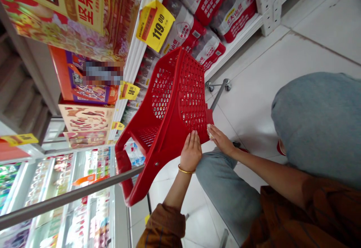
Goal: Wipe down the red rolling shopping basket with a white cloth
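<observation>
A red plastic shopping cart basket [169,127] with mesh walls stands in front of me, turned sideways in the tilted head view. My left hand [191,152], a gold bangle at its wrist, lies flat against the cart's side wall with fingers stretched out and nothing held. Lower on the same wall, my right hand [221,139] presses a small crumpled white cloth [209,132] against the red plastic near its bottom edge. The fingers partly hide the cloth. A grey metal leg with casters [226,85] shows beyond the basket.
Packs of bottled water [183,29] fill the low shelf beyond the cart. Boxed goods [84,75] and yellow price tags [155,26] line the shelf above. A metal pole [70,193] crosses the lower left. My jeans-clad knees [316,124] are close to the cart, above white floor tiles [254,60].
</observation>
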Motion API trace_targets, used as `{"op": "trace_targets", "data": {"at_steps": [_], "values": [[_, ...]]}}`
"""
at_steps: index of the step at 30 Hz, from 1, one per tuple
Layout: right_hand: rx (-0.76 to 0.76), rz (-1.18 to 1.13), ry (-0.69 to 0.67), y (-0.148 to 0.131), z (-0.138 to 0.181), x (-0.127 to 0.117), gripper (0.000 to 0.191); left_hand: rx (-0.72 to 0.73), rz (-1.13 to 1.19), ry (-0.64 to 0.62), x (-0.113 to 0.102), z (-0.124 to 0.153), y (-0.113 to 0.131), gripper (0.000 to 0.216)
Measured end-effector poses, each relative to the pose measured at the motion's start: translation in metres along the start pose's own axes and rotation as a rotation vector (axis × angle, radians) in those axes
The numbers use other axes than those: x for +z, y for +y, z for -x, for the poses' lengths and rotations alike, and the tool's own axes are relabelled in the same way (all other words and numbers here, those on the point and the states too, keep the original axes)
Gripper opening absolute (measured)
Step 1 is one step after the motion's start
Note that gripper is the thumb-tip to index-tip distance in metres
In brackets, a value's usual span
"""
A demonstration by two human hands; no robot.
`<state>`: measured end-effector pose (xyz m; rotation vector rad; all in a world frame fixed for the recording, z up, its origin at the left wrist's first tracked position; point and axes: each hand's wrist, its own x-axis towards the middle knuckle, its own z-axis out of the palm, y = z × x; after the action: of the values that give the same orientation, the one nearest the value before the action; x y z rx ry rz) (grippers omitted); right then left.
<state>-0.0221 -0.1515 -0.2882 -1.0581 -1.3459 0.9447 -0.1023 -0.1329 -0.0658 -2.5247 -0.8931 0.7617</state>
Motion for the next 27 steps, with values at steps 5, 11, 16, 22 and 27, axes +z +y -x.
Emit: {"op": "trace_targets", "data": {"at_steps": [5,11,16,22,27], "values": [[0.163,-0.038,0.040,0.007,0.004,-0.002,0.054,-0.021,-0.027,-0.027,-0.001,-0.007,0.003,0.040],[0.125,-0.092,0.136,-0.034,-0.026,-0.011,0.052,-0.077,-0.043,-0.033,-0.001,-0.017,0.009,0.042],[-0.020,-0.084,0.105,-0.055,-0.050,-0.016,0.051,-0.114,-0.066,-0.005,0.002,-0.025,0.011,0.044],[-0.078,0.004,0.069,-0.036,-0.048,-0.011,0.052,-0.118,-0.052,0.002,0.004,-0.026,0.011,0.041],[-0.090,0.036,0.078,-0.026,-0.043,-0.009,0.050,-0.121,-0.053,0.011,0.005,-0.027,0.011,0.042]]}}
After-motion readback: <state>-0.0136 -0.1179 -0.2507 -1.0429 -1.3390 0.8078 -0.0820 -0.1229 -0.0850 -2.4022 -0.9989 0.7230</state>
